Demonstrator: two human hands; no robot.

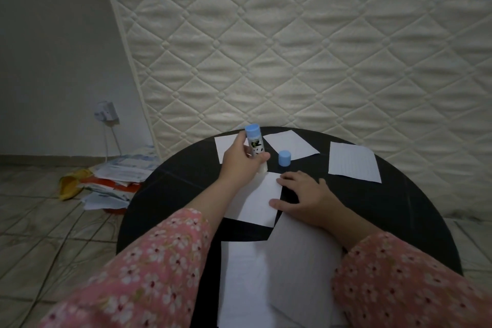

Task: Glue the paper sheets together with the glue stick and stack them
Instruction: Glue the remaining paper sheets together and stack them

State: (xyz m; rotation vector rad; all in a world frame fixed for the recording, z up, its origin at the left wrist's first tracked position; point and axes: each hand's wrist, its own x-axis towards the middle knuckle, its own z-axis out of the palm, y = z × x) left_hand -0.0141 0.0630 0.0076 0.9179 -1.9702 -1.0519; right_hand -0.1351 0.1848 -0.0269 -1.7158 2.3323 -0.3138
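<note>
I see the left hand (pixel 241 161) gripping the glue stick (pixel 255 147), the right hand (pixel 306 196) just beside it, fingers flat.

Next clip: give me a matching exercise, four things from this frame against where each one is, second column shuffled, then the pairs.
Things:
1. glue stick
2. blue cap
3. lined sheet
4. pile of papers

Places:
A. on the floor, left of the table
B. held in the left hand, tip down on a sheet
C. standing on the table beyond the right hand
D. lying alone at the table's right side

Pairs: 1-B, 2-C, 3-D, 4-A
</note>
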